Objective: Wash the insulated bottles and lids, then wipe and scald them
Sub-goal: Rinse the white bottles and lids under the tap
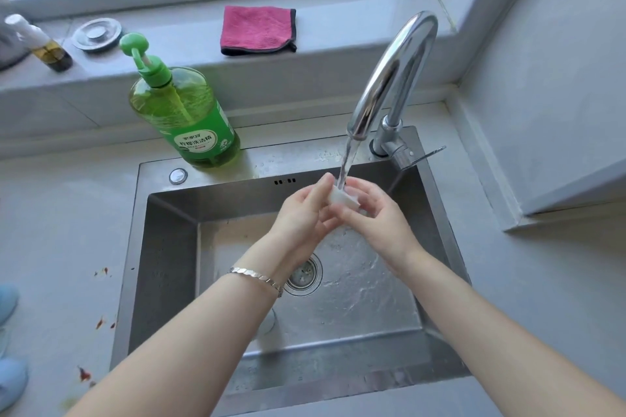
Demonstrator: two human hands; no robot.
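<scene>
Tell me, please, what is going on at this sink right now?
A person holds a small white piece under the running faucet with the left hand and the right hand, over the steel sink. Whether it is a lid part is unclear. A green soap bottle stands on the sink's back rim; a pink cloth lies on the windowsill.

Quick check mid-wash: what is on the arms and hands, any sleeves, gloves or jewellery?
Both forearms are bare, with no sleeves in view. There are no gloves on the left hand or the right hand. A silver-coloured flat-link metal bracelet circles the left wrist. No rings show.
</scene>
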